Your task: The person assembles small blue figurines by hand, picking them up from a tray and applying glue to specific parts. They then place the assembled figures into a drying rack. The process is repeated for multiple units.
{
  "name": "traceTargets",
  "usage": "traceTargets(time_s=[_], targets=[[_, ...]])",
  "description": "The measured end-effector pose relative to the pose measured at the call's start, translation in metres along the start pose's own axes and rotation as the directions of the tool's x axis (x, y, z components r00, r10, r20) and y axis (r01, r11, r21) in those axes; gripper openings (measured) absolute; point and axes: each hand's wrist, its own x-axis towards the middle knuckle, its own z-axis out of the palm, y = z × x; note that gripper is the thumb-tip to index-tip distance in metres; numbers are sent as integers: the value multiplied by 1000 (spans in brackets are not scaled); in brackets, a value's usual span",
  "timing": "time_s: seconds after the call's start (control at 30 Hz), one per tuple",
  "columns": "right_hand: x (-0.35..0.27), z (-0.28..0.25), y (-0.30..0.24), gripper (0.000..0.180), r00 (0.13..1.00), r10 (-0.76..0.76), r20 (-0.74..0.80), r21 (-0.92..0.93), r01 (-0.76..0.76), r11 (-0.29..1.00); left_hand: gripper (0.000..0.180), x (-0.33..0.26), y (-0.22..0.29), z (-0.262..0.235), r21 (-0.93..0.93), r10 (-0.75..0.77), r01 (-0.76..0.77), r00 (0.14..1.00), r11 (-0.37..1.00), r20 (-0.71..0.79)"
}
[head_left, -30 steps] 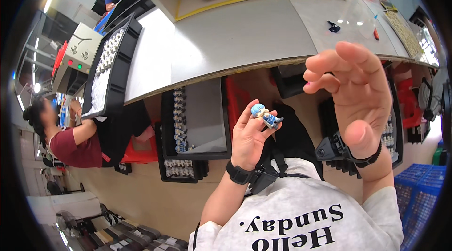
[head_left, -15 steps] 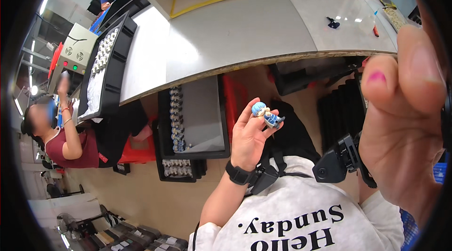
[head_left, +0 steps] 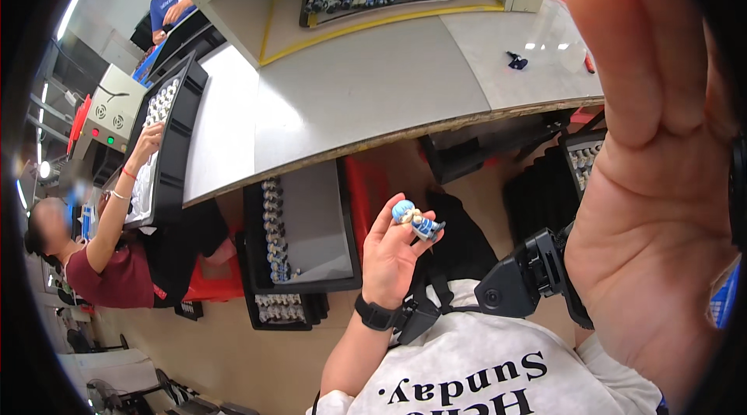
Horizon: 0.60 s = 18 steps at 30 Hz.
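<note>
My left hand (head_left: 385,259) is raised below the bench edge. Its thumb and fingers pinch a small figurine (head_left: 422,225) with light-blue hair and blue-and-white clothing, lying tilted across the fingertips. Close to the camera at the right, my right hand (head_left: 642,189) looms large, palm showing and fingers stretched upward. I see nothing held in it, though some fingers run into the dark rim. A black wristband (head_left: 377,312) circles my left wrist, and a black mounted device (head_left: 517,275) sits beside my right wrist.
The grey bench (head_left: 366,76) carries an open-fronted box (head_left: 268,22) with a tray of figurines. A small dark piece (head_left: 516,61) lies on the bench. Under it stands a black tray (head_left: 350,251) with figurines. At left a co-worker's hand (head_left: 148,138) reaches into another tray; another person (head_left: 173,1) is farther back.
My right hand's fingers have gone from bent to stretched upward. The view has shifted; my left hand still holds the figurine. The co-worker's hand has moved onto the tray.
</note>
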Motion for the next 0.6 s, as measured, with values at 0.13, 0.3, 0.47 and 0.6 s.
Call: traceTargets(time_s=[0.13, 0.3, 0.47, 0.6], targets=[[3, -3, -4, 82, 999, -48, 18, -7, 48, 999, 43, 0, 4, -5, -8, 33, -33, 999, 999, 0], [-15, -2, -15, 77, 997, -52, 53, -20, 53, 998, 42, 2, 6, -1, -25, 37, -37, 999, 999, 20], [-32, 9, -17, 71, 993, -28, 112, 6, 28, 1000, 42, -1, 6, -3, -43, 61, -59, 997, 997, 47], [-46, 24, -4, 67, 985, 18, 170, 42, -26, 999, 43, 1, 12, -3, -47, 69, -68, 997, 997, 36]])
